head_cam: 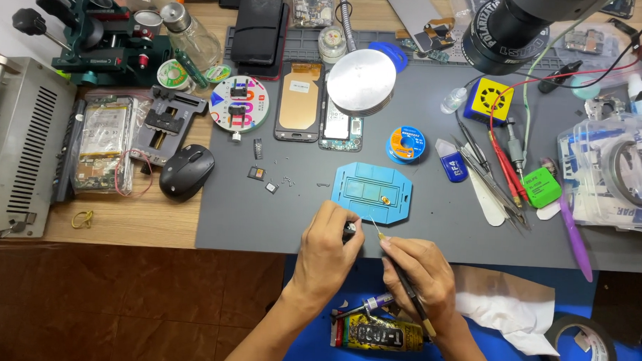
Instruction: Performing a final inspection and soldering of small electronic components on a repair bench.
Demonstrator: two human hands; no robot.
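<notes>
Head view: a small dark part (350,231) is pinched steady by left hand (327,252) fingers at nine o'clock of the fine probe (396,265), pen-gripped by the right hand (421,273).

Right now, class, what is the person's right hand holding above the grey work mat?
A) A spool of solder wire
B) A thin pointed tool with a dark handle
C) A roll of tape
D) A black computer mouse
B: the right hand grips a thin pointed tool like a pen, its fine tip aimed toward the left hand, near the blue tray.
</notes>
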